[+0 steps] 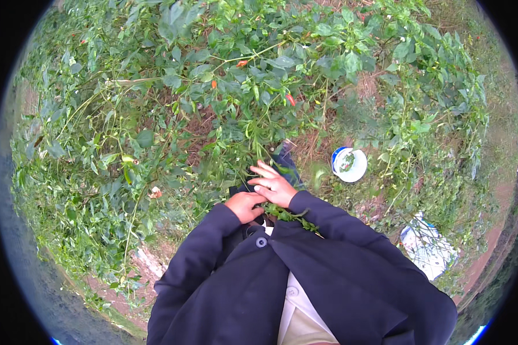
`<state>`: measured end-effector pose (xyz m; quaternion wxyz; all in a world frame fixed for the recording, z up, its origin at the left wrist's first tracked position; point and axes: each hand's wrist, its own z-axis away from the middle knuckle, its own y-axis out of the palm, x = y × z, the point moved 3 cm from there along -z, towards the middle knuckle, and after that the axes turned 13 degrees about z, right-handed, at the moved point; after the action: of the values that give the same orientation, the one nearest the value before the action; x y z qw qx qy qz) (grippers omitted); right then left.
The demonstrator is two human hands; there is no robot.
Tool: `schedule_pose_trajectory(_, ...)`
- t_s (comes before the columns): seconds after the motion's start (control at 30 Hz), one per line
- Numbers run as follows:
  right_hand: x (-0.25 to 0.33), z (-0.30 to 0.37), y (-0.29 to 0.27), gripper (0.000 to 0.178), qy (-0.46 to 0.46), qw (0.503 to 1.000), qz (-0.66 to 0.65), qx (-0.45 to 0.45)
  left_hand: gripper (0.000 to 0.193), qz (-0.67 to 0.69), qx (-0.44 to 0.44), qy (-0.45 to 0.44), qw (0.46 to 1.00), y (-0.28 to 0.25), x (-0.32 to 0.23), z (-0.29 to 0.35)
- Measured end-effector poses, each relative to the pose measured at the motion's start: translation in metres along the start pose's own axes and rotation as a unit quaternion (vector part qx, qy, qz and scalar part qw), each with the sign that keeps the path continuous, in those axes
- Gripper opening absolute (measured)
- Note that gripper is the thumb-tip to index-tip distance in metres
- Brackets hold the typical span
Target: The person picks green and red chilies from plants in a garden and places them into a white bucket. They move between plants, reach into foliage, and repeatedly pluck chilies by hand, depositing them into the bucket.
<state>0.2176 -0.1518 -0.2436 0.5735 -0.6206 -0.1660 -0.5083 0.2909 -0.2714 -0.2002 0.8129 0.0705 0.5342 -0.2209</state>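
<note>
My left hand (244, 207) is closed in front of my coat, its fingers curled in beneath my right hand; what they hold, if anything, is hidden. My right hand (275, 187) lies against it, fingers stretched out and slightly apart towards the chilli plant stems (258, 135). A leafy green sprig (293, 216) runs from beside my left fingers, under my right wrist, across the dark coat; I cannot tell whether it is gripped. Beyond the hands, a red chilli (290, 99) and an orange-red one (242, 63) hang among the leaves.
A white and blue bucket (358, 167) with some green and red bits inside stands on the ground to the right. Farther right, a white and blue sack (427, 246) lies partly behind thin stems. Dense chilli bushes (115, 138) spread ahead and to the left.
</note>
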Motion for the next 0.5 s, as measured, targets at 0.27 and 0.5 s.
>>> schedule_pose_trajectory(0.27,-0.006,-0.013,0.058,0.034,0.023,0.964,-0.261,0.045,0.034,0.105,-0.377,-0.162,0.906,-0.051,0.078,-0.024)
schedule_pose_trajectory(0.5,0.012,-0.007,0.021,0.026,0.033,0.993,-0.1,-0.049,0.048,0.509,-0.211,-0.23,0.803,0.001,0.136,-0.049)
